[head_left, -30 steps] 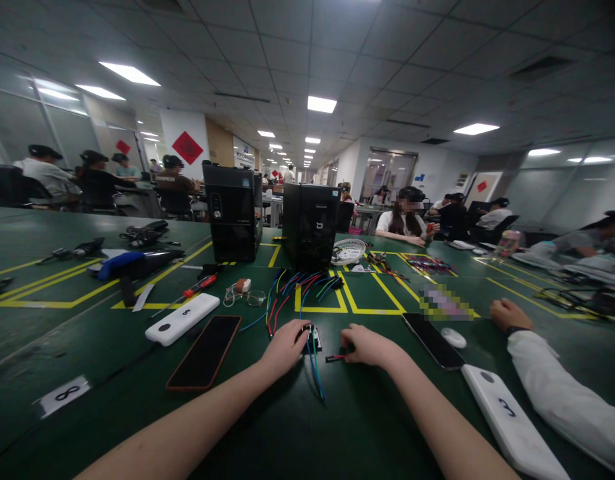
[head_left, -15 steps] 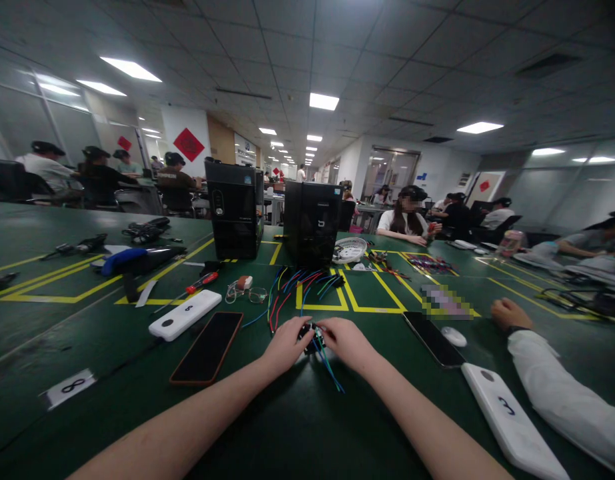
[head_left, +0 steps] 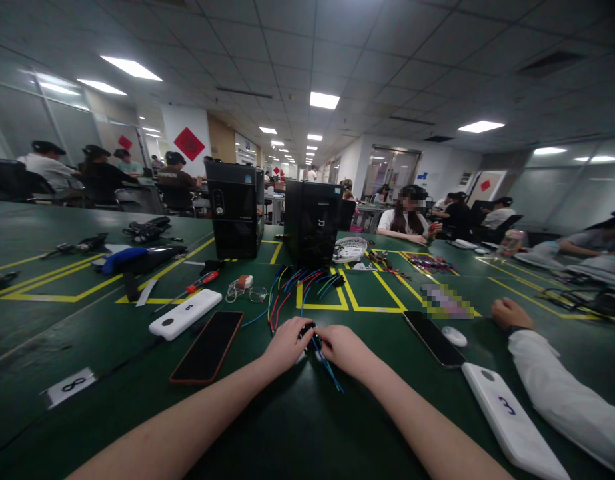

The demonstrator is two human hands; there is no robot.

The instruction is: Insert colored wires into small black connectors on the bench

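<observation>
Between my two hands, low above or on the green table, is a small black part point(head_left: 315, 341) with light-coloured bits; my fingers cover much of it and its kind is unclear. Thin blue and green wires point(head_left: 331, 375) trail from it toward me. My left hand point(head_left: 287, 343) grips its left side, fingers curled round it. On the other side my right hand point(head_left: 343, 347) is closed, thumb and fingertips pinched at the part's upper right. Past my hands lies a fan of loose red, blue, yellow and green wires point(head_left: 278, 308).
Two black computer towers point(head_left: 314, 223) stand ahead. To my left lie a phone point(head_left: 207, 349), a white power bank point(head_left: 186, 314), glasses point(head_left: 257, 294) and a screwdriver point(head_left: 194, 285). At right are another phone point(head_left: 434, 339), a white mouse-like object point(head_left: 454, 336), a second power bank point(head_left: 512, 417) and a neighbour's arm point(head_left: 552, 380).
My right hand's fingertips have shifted slightly left over the black part, covering more of it and the green wire. My left hand stays nearly in place.
</observation>
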